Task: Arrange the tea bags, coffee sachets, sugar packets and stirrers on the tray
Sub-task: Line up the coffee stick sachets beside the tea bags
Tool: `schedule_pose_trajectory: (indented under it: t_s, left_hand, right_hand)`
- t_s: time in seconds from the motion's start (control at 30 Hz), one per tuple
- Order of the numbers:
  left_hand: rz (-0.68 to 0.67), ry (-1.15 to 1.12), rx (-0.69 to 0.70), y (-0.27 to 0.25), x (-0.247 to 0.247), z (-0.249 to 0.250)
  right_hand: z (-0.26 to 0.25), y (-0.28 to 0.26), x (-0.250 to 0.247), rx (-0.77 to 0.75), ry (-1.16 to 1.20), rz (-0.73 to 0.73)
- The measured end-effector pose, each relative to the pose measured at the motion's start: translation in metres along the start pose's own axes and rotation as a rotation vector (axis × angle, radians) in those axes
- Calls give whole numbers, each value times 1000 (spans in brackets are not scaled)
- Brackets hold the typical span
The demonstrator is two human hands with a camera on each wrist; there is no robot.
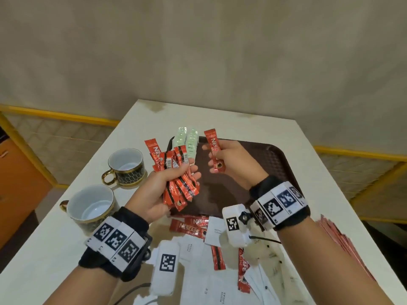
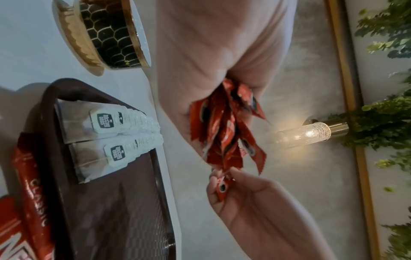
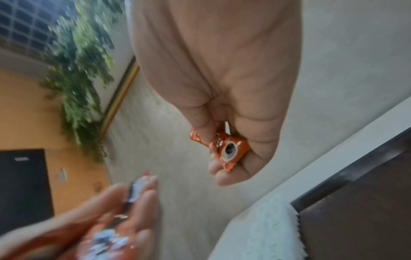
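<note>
Over the brown tray (image 1: 259,159), my left hand (image 1: 189,171) grips a fanned bunch of red coffee sachets (image 1: 178,181). To its right, my right hand (image 1: 211,157) pinches one red coffee sachet (image 1: 214,148), held upright and apart from the bunch. In the right wrist view, the single sachet (image 3: 229,151) sits between thumb and curled fingers. Two rows of tea bags (image 1: 187,142) lie in the tray's far left corner, and their tags show in the left wrist view (image 2: 106,123). The bunch (image 2: 227,126) hangs from my left fist there.
Two black-and-gold cups (image 1: 125,166) (image 1: 92,205) stand left of the tray. Loose red sachets (image 1: 189,227) and several white sugar packets (image 1: 198,282) lie on the white table (image 1: 44,238) near me. A reddish stack (image 1: 343,245) lies by the right table edge.
</note>
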State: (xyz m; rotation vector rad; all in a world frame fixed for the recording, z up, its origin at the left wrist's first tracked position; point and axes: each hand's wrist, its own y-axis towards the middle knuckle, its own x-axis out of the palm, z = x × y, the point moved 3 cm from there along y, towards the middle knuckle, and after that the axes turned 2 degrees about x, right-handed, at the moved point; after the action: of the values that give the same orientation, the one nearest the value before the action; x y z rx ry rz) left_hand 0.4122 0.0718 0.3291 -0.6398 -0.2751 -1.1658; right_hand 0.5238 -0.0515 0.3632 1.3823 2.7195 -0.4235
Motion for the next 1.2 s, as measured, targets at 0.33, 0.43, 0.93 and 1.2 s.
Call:
schedule_pose_trajectory:
  t_s: [0.33,0.43,0.93,1.2]
  left_hand:
    - [-59,402,258,-17,3,7]
    - [-44,530,324,-19,3,11]
    - [-52,474,303,-26,-1,19]
    - [90,167,291,-23,-4,15]
  right_hand:
    - [8,-51,30,-280,-165,332]
    - [7,-58,34,-260,-32,289]
    - [-2,-66,29,-246,217,236]
    - [10,-75,21,-229,320,250]
